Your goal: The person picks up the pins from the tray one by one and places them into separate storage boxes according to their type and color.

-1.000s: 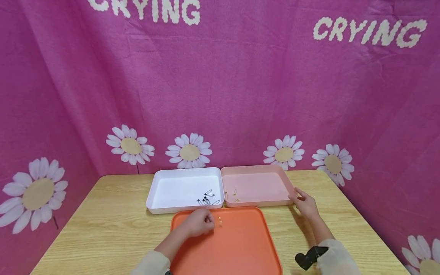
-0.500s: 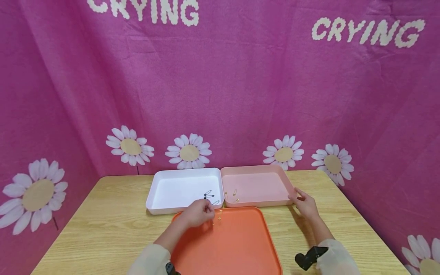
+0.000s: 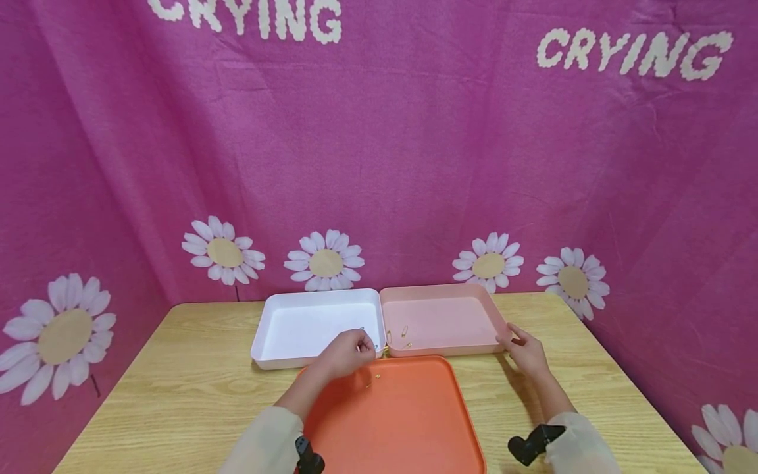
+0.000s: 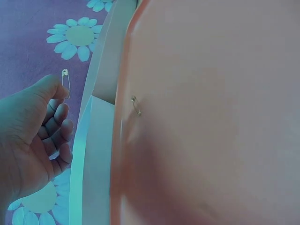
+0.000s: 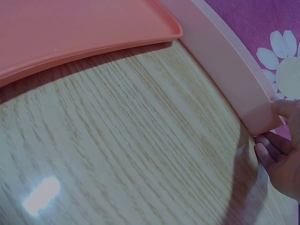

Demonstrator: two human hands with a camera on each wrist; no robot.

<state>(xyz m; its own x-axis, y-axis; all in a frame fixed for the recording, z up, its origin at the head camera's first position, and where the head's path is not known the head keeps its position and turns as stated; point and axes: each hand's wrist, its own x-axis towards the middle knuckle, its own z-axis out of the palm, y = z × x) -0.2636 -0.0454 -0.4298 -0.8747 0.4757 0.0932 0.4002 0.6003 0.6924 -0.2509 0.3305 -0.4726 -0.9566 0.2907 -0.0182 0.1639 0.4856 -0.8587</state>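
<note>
A gold safety pin [image 4: 69, 86] is pinched between the thumb and index finger of my left hand [image 3: 348, 354]. That hand hovers above the front right corner of the white tray [image 3: 296, 332], beside the front of the pink tray [image 3: 450, 316], and hides most of the black safety pins there. Several gold pins [image 3: 405, 331] lie in the pink tray's left part. Below, a gold safety pin [image 4: 136, 106] rests on the orange tray [image 3: 397, 421] near its far edge. My right hand [image 3: 528, 355] grips the pink tray's front right corner, thumb at the rim and fingers lower down.
The white and pink trays stand side by side at the back of the wooden table [image 3: 177, 382]. In front of them, the orange tray nearly touches their walls. A purple cloth [image 3: 379, 164] with daisies hangs behind and at both sides.
My left hand has risen from the orange tray with a gold safety pin, moving forward and right to the gap between the white and pink trays. My right hand has stayed in place.
</note>
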